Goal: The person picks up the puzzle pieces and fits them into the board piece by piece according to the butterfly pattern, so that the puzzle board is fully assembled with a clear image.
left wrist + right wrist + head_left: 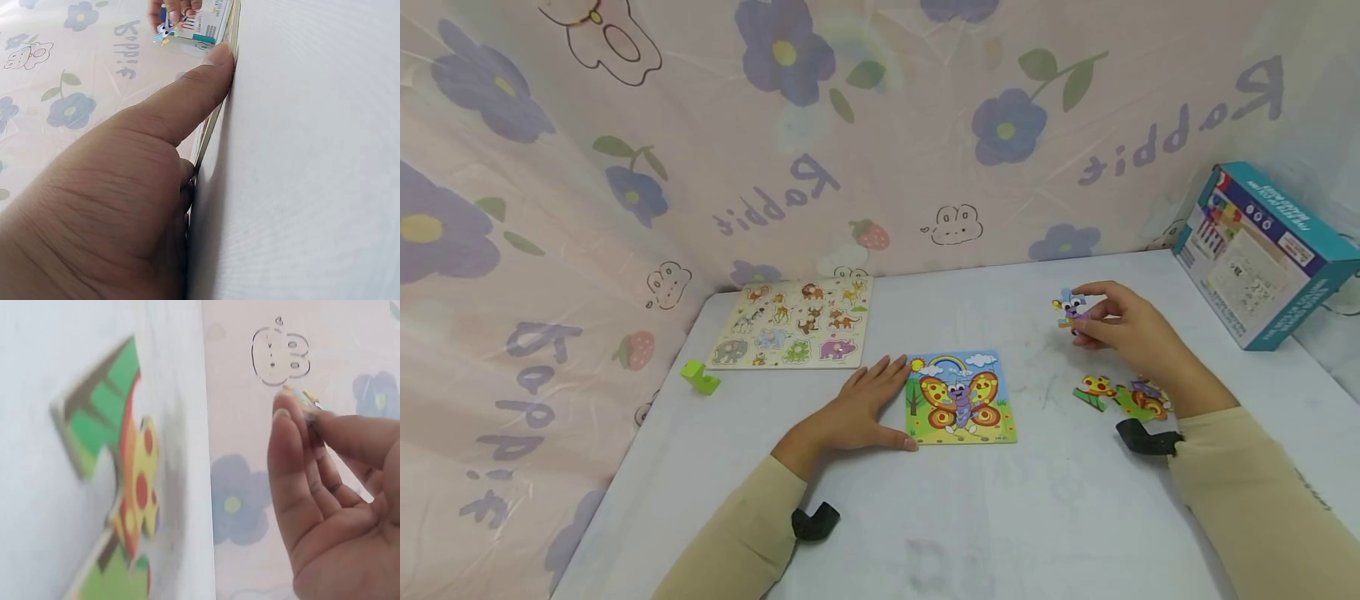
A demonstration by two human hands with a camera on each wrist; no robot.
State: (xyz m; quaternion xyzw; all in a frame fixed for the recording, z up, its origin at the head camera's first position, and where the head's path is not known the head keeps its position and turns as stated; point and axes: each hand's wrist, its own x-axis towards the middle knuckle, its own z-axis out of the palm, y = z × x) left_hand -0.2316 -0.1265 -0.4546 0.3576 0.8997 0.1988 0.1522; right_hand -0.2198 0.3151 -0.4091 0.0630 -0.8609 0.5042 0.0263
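A square butterfly puzzle board (962, 398) lies flat on the table. My left hand (863, 410) rests along its left side, fingers spread and straight, with the thumb at its lower left corner. Raised above the table on the right, my right hand (1116, 323) pinches a puzzle piece (1070, 308) between thumb and fingers; the butterfly's purple face and eyes show on it. In the right wrist view that piece is mostly behind the fingertips. Below this hand lie several loose puzzle pieces (140, 481), green, yellow and red, partly overlapping.
An animal puzzle board (793, 325) lies at the back left, with a small green block (700, 377) beside its near corner. A teal and white box (1262, 254) stands at the back right. The printed curtain (895, 133) closes off the back and left.
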